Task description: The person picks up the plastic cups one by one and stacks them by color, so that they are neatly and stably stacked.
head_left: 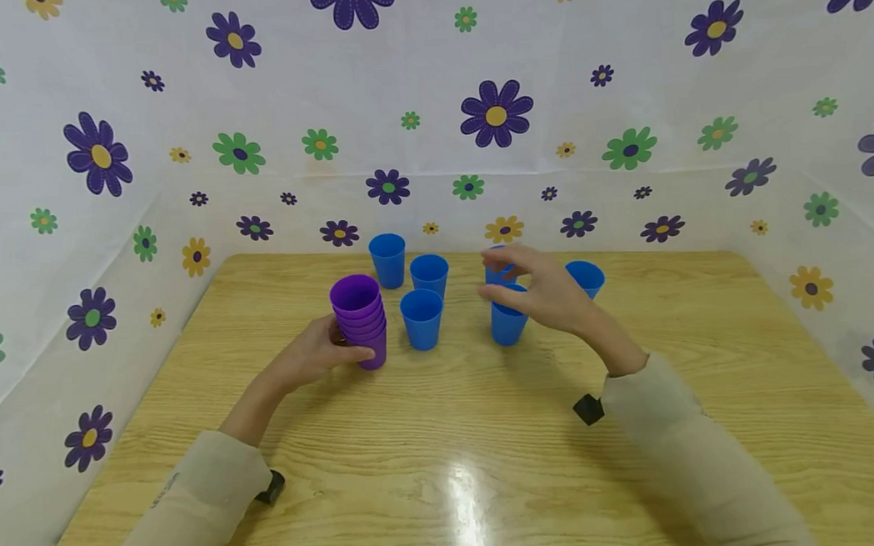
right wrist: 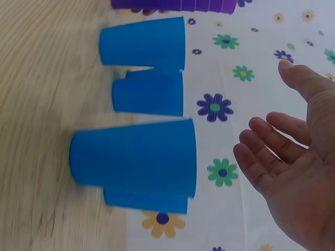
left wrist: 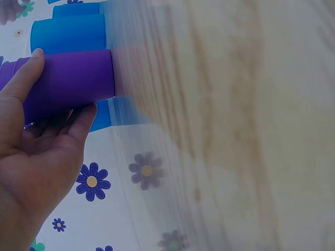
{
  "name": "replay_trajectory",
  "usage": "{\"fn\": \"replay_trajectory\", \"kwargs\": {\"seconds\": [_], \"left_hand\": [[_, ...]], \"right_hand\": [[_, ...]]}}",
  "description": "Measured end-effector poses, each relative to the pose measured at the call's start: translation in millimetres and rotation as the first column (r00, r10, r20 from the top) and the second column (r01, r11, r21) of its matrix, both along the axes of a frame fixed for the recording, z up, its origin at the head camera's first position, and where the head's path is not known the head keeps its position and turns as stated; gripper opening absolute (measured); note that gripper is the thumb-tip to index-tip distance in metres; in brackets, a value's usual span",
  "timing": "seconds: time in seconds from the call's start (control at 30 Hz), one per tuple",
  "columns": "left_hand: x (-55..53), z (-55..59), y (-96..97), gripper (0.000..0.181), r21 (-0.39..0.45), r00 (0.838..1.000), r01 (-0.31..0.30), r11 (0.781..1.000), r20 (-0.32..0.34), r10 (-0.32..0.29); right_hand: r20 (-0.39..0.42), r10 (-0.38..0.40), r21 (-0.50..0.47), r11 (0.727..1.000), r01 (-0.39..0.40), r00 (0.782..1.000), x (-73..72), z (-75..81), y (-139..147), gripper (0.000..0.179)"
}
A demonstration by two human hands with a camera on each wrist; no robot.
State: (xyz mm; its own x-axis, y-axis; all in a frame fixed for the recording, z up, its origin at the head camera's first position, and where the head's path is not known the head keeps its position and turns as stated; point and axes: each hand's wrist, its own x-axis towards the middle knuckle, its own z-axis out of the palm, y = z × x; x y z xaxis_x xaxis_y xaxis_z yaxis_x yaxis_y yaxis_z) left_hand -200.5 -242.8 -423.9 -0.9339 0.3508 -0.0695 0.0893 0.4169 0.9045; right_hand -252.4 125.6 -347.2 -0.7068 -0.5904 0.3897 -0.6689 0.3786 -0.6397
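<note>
A stack of nested purple cups [head_left: 358, 311] stands upright at the left of the group, and my left hand [head_left: 307, 358] grips it around the side. In the left wrist view, the thumb and fingers curve round the purple cups [left wrist: 73, 81] from opposite sides. My right hand [head_left: 551, 293] hovers over the right-hand blue cups, thumb and fingers spread apart, holding nothing. Below it is a front blue cup [head_left: 508, 329], with another blue cup [head_left: 498, 257] behind, partly hidden by the fingers. The right wrist view shows the right hand [right wrist: 293, 167] apart from the cup rims.
Three blue cups stand just right of the purple stack: a front one [head_left: 422, 322], one behind it [head_left: 429, 273] and the rearmost [head_left: 388, 261]. Another blue cup [head_left: 586, 275] is at the far right. The wooden table [head_left: 388, 460] meets a flower-printed cloth [head_left: 425, 73] at its back and sides.
</note>
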Motion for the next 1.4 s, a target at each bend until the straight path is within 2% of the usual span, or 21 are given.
{"fn": "replay_trajectory", "kwargs": {"seconds": [0.3, 0.53, 0.87, 1.07, 1.27, 1.4], "left_hand": [[0.3, 0.9, 0.6, 0.067, -0.012, 1.0, -0.002, 1.0, -0.001, 0.002], [0.4, 0.4, 1.5, 0.066, -0.016, 1.0, -0.012, 1.0, 0.011, 0.012], [0.7, 0.7, 1.2, 0.066, -0.008, 1.0, -0.01, 1.0, 0.011, 0.01], [1.3, 1.2, 0.6, 0.066, -0.006, 1.0, -0.002, 1.0, 0.002, 0.002], [1.3, 1.1, 0.9, 0.066, -0.012, 1.0, -0.009, 1.0, 0.005, 0.009], [1.4, 1.9, 1.0, 0.066, -0.013, 1.0, -0.011, 1.0, 0.006, 0.011]], "right_hand": [[-0.031, -0.098, 0.017, 0.995, 0.099, 0.995, -2.5, -3.7, 39, 0.046], [0.029, -0.195, 0.04, 0.98, 0.194, 0.98, -5.1, -2.8, 66, 0.048], [0.012, -0.258, 0.006, 0.966, 0.258, 0.966, -6.0, -3.7, 99, 0.047], [0.021, -0.29, -0.009, 0.957, 0.29, 0.957, -8.5, -10.6, 112, 0.047], [0.036, -0.336, 0.024, 0.942, 0.335, 0.941, -13.2, -19.9, 123, 0.051], [0.033, -0.336, 0.026, 0.942, 0.336, 0.941, -19.6, -28.4, 127, 0.052]]}}
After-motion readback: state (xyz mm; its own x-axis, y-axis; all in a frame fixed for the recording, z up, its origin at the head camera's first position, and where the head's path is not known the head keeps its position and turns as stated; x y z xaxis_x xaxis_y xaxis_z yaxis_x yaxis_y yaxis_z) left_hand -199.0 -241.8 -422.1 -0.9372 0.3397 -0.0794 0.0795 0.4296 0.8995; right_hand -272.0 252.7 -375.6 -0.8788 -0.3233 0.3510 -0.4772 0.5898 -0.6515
